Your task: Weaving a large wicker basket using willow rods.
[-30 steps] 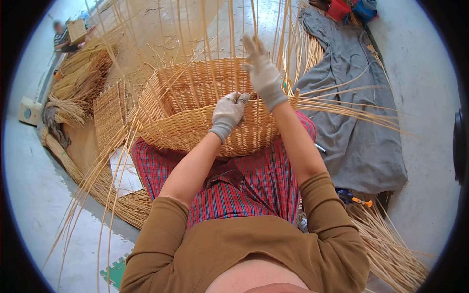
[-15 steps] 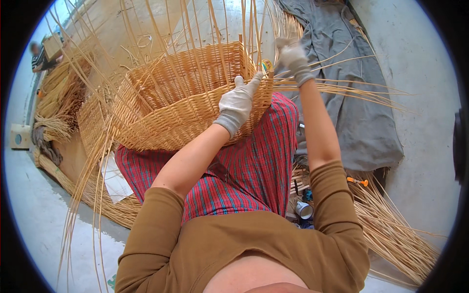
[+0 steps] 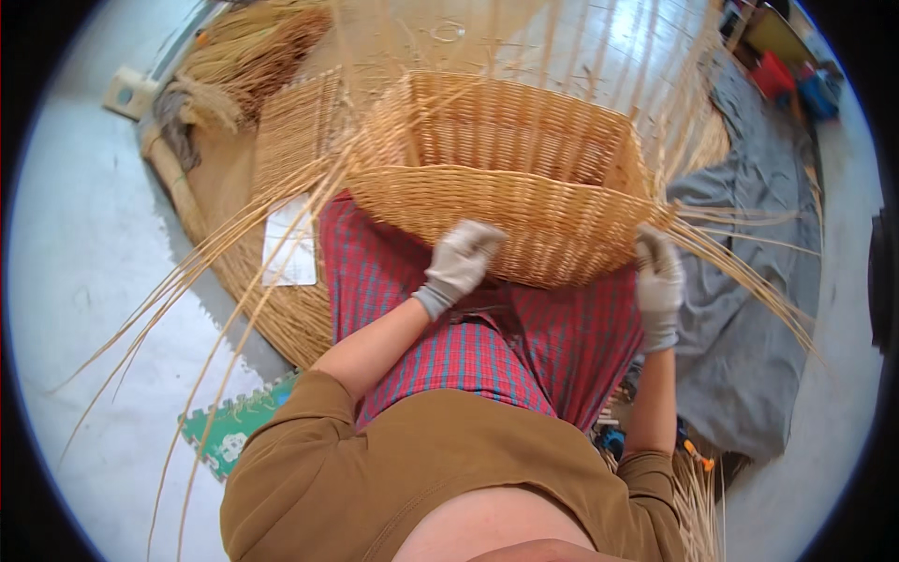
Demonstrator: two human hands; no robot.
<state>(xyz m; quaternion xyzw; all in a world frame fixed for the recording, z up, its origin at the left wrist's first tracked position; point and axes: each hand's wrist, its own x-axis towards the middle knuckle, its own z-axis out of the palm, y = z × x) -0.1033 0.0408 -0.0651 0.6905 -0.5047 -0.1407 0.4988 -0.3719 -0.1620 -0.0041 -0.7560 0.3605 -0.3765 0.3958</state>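
A woven rectangular cane basket with long loose stakes rests over the red checked cloth on my lap. My gloved left hand, slightly blurred, is low against the front wall, fingers curled. At the right end, my gloved right hand sits just under the corner where loose canes fan out, its fingers also bent inward; what either hand grips is hidden.
Straw bundles, a woven panel and white paper lie left, above a green foam mat. A grey cloth lies right; red and blue containers stand upper right. An orange-handled tool lies lower right.
My left hand has dropped from the rim to the lower front wall. My raised right hand has come down to the basket's right end. The basket and surroundings have shifted rightward in view.
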